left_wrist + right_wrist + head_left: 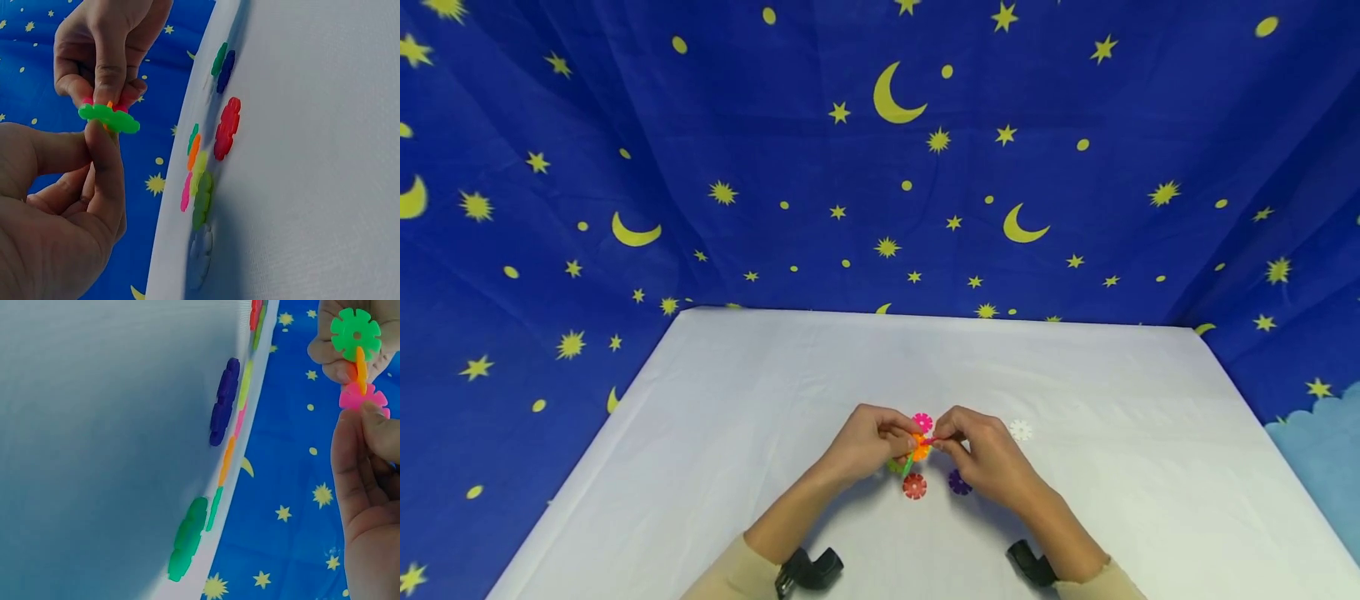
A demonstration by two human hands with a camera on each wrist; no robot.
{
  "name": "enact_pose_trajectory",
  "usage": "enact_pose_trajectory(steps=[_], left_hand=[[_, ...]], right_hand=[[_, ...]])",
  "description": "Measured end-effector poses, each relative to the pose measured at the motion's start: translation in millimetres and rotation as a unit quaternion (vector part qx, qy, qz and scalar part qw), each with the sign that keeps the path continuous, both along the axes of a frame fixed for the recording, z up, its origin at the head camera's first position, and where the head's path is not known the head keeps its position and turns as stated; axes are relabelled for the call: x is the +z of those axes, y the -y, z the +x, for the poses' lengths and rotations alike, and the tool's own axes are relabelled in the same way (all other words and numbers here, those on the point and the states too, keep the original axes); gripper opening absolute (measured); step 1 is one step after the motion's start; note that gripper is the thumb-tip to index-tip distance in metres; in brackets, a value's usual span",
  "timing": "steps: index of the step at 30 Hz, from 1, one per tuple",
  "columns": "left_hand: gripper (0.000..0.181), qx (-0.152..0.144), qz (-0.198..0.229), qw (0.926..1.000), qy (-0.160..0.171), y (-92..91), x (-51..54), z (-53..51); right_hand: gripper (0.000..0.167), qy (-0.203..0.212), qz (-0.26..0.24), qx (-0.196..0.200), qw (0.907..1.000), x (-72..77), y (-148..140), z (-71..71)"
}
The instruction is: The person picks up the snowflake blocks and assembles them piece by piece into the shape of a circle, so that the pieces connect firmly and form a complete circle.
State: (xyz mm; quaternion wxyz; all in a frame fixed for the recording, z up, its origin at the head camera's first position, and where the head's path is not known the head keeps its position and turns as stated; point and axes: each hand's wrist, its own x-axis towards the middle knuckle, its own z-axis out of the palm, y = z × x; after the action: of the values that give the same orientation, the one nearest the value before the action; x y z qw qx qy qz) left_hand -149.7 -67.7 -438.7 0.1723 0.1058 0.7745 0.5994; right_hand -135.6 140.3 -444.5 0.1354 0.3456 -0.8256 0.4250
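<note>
Green disc (344,339) pinched by left hand (867,446), pink disc (355,397) by right hand (988,454), seemingly linked through orange disc (361,369); still unused on counter (850,358): other discs (227,128).

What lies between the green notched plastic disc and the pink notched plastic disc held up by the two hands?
In the right wrist view, an orange plastic piece, seen edge-on, bridges the green disc and the pink disc.
</note>
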Motion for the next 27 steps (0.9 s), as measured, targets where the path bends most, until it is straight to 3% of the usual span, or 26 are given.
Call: enact_pose_trajectory(steps=[5, 16, 27], left_hand=[[0.009, 0.004, -0.009, 0.9999, -0.005, -0.1, -0.1, 0.2], [0.008, -0.025, 0.007, 0.9996, 0.013, 2.1, 3.4, -1.2], [0.013, -0.034, 0.029, 0.9989, 0.017, 12.4, 6.3, -7.3]], right_hand=[[0.024, -0.007, 0.001, -0.004, 1.0, 0.3, 0.5, 0.6], [0.018, 0.01, 0.002, 0.005, 0.9999, 1.7, -1.3, -0.4], [0.018, 0.051, 0.032, -0.041, 0.9973, 13.5, -10.4, -1.4]])
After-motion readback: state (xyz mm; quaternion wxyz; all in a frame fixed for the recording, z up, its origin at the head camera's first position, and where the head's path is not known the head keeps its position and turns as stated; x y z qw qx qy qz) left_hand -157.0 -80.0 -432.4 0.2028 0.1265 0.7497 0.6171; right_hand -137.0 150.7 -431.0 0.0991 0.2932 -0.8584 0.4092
